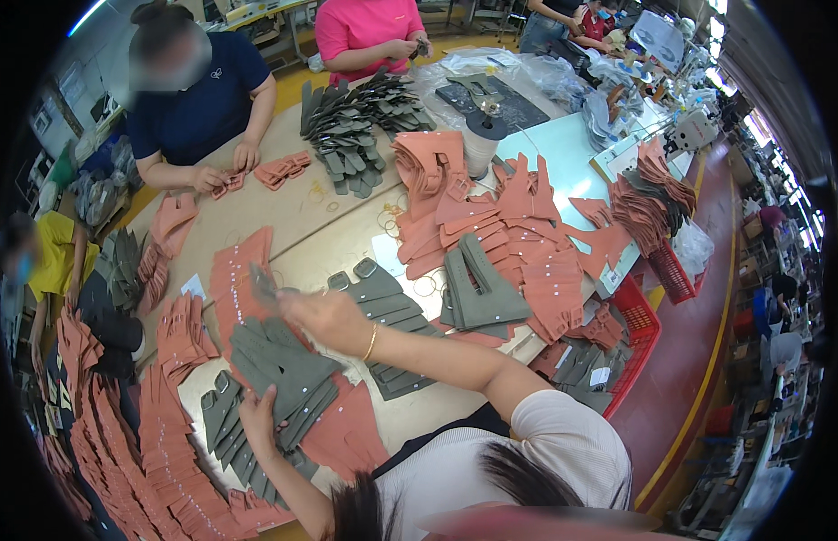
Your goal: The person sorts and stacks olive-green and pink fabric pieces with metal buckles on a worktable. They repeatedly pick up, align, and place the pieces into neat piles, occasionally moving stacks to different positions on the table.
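Dark hair [522, 471] | grey piece [262, 284] slants up-left, right fingers [294, 303] pinching | left fingers [267, 402] parted, touching panels [293, 361]

Left hand [258, 418], thumb on fanned grey-green cut panels [283, 361]. Right hand [327, 317] blurred above, small grey piece [264, 287] at fingertips. Salmon panels [241, 270] behind. White thread cone [481, 149] on table, red plastic basket [651, 326] at right. Co-worker in navy shirt [202, 95] across, hands on salmon buckle pieces [228, 185].
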Tool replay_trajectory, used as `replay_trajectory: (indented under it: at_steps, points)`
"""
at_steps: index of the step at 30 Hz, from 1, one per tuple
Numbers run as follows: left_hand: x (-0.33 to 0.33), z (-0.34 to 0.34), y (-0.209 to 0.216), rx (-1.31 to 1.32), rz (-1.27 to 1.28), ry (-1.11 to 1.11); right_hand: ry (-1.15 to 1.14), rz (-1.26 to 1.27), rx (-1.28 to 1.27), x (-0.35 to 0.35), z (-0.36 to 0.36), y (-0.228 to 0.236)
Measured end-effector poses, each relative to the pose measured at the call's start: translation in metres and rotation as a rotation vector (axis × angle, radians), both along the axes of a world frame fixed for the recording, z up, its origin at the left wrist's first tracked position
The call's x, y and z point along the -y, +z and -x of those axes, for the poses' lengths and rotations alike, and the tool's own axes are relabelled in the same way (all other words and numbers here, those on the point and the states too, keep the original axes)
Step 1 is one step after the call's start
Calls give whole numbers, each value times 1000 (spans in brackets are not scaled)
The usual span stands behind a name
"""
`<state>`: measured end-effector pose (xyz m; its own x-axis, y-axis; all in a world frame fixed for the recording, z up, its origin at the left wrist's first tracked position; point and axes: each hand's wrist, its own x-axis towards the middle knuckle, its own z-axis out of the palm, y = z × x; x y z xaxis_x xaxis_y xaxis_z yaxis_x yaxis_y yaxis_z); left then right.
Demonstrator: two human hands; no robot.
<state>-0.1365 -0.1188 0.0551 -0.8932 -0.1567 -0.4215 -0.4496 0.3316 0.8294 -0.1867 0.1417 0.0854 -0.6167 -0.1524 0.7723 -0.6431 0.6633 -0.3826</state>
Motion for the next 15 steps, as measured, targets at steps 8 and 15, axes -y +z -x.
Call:
replay_trajectory:
  at_steps: [8, 15]
  points:
    - [0, 0, -1, 15, -61, 4, 138, -159, 49, 56, -40, -89]
    - [1, 0, 1, 16, -11, 6, 159, -137, 31, 58, -41, -91]
